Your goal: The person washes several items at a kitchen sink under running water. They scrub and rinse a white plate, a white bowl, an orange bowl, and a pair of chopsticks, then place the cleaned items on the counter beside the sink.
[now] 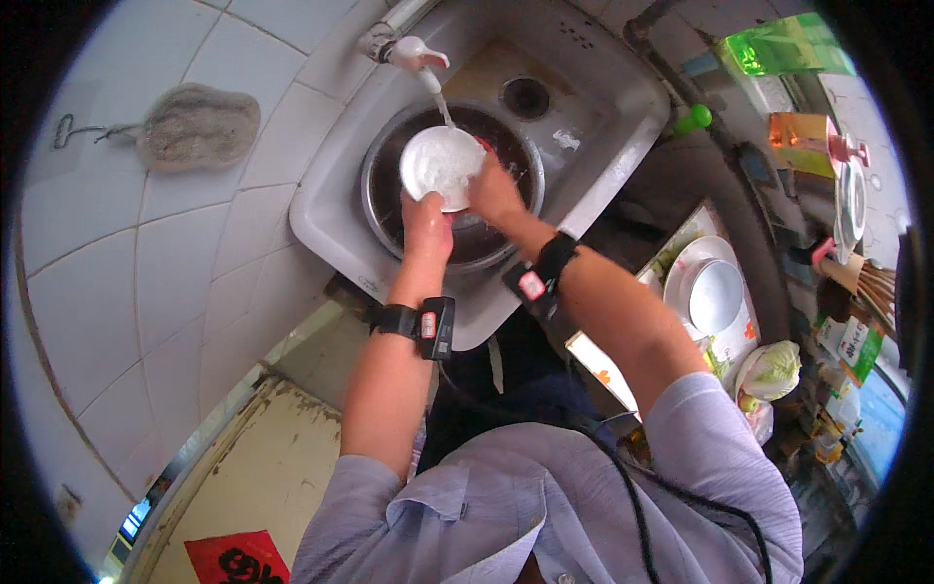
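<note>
A small white bowl [436, 162] is tilted under the tap [418, 57], and a stream of water [446, 109] runs into it. My left hand [427, 223] grips the near rim, thumb over the edge. On the right side of the bowl, my right hand [498, 188] has its fingers around the rim and partly inside. A bit of red shows beside its fingertips; what it is I cannot tell. Below the bowl, a round metal basin [541, 182] with dark, wet contents stands in the grey sink [321, 212].
The drain [525, 98] lies right of the tap. Stacked dishes with a metal bowl [715, 296] and a cabbage [775, 371] sit on a patterned surface at right. Soap bottles [803, 142] stand beyond. A mitt-shaped scrubber [201, 128] hangs on the tiled wall. Cables [620, 467] cross my shirt.
</note>
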{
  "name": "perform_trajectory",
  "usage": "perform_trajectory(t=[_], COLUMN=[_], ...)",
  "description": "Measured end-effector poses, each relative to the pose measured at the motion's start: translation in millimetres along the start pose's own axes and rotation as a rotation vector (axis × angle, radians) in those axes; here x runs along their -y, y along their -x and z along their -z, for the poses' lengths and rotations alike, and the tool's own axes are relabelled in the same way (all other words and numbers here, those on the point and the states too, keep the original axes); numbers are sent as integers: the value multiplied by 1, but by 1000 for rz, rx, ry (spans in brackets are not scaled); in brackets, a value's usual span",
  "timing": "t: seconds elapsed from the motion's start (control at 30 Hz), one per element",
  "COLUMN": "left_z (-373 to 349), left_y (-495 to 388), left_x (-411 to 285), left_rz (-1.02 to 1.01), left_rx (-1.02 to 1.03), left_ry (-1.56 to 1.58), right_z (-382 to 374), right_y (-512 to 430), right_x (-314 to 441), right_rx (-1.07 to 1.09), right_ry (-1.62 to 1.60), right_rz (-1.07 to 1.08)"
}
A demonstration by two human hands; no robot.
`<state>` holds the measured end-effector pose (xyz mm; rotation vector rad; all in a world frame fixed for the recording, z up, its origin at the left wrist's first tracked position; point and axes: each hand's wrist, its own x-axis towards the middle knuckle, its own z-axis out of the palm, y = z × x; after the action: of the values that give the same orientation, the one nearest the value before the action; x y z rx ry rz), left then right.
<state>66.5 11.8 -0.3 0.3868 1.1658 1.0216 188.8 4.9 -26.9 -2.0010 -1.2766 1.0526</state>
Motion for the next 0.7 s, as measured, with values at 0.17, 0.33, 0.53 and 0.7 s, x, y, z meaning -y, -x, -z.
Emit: perform_trajectory(t=[0.17,0.33,0.53,0.7], left_z=[-1,-2,-7,-5], left_y=[1,-3,1,-2], left_x=[2,3,0,-1], left_rz=[140,-72,-19,174], left_rx=[-76,2,25,16], left_ry=[-60,-156,-4,-2], right_z=[-4,-4,-2,9], right_y=[-2,1,-4,-3], right_x=[-3,-1,-8,1], right_rx=[146,4,38,146], right_ry=[101,-46,-35,57], right_rz=[-228,-118,-64,-199])
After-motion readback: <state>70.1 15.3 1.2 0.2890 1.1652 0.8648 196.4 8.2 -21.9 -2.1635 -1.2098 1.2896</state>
